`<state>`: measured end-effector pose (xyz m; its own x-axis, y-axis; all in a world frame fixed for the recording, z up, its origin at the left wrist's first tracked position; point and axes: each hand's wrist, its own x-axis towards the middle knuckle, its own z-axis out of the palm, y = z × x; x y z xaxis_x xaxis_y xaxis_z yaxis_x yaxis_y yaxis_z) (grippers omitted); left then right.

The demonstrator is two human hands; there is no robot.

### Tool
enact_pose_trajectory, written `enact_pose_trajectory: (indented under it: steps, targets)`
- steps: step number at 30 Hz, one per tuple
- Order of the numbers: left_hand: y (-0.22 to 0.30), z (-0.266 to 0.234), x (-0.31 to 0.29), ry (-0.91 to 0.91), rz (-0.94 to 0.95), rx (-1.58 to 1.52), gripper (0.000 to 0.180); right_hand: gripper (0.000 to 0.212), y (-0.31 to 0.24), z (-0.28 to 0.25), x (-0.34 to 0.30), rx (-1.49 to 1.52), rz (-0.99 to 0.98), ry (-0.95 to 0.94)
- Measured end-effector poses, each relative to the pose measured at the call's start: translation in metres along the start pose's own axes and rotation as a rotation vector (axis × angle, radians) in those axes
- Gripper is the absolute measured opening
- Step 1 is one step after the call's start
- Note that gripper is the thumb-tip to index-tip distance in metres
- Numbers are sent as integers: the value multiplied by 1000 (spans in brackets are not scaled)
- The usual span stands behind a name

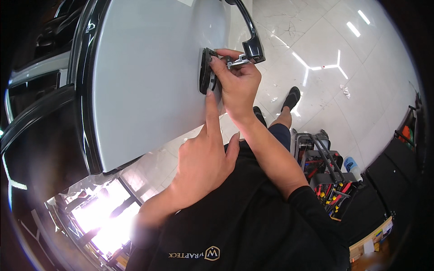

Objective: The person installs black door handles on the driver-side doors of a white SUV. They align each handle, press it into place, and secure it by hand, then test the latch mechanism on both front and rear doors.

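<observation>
A light grey car door [149, 81] stands on my left. On its surface near the edge is a long black handle base [205, 72], which the thumb and fingers of my right hand [242, 88] pinch at its upper part. Beside those fingers is a glossy black door handle [253, 43], swung away from the door, its metal bracket [237, 62] lying over the right hand. My left hand [201, 156] has its index finger stretched out, the tip touching the lower end of the handle base. Its thumb stands apart, and it holds nothing visible.
On the floor to the right stands a tool tote [323, 167] with pliers and screwdrivers, a bottle [351, 167] beside it. Black cabinets [389, 176] line the right side. Crumpled scraps [345, 91] lie on the tiled floor [316, 40]. Glossy black trim [83, 90] borders the door.
</observation>
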<state>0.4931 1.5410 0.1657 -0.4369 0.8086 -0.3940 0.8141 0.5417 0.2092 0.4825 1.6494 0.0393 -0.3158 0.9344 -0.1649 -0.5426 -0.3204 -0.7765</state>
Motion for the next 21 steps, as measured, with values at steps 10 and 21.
enact_pose_trajectory:
  steps: [10, 21]
  targets:
    - [6, -6, 5, -66, -38, 45, 97, 24, 7, -15, 1, 94, -21, -138]
    - [1, -5, 6, -33, -28, -18, 97, 27, 3, -9, 10, 48, -37, -145]
